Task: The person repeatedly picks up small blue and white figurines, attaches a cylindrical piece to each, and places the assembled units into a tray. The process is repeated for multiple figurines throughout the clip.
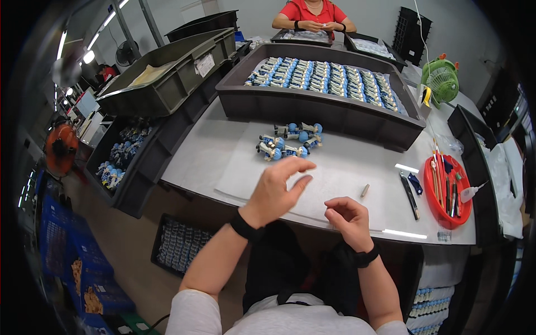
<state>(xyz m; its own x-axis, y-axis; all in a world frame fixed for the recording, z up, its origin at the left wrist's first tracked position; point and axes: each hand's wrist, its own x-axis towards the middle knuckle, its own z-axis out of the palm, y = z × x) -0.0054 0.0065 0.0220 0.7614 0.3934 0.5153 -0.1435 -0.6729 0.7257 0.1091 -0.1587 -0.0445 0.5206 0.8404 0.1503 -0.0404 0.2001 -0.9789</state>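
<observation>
Above the near part of the white table [240,162], my left hand [279,187] is open, its thumb and forefinger apart and nothing visible between them. Just beyond its fingertips lies a loose cluster of small blue-and-white figurines [290,139], several of them, on their sides. My right hand [350,220] hovers by the table's front edge with loosely curled fingers; I see nothing in it. Closest to that hand is a short, pale cylindrical piece [364,190] on the table. Both wrists wear black bands.
Behind the cluster stands a large dark tray [329,106] filled with rows of figurines. At the right are a red basin [466,209] of brushes, a black pen-like tool [409,194] and a green fan [441,78]. Grey crates [167,84] stand left. A person [314,17] works opposite.
</observation>
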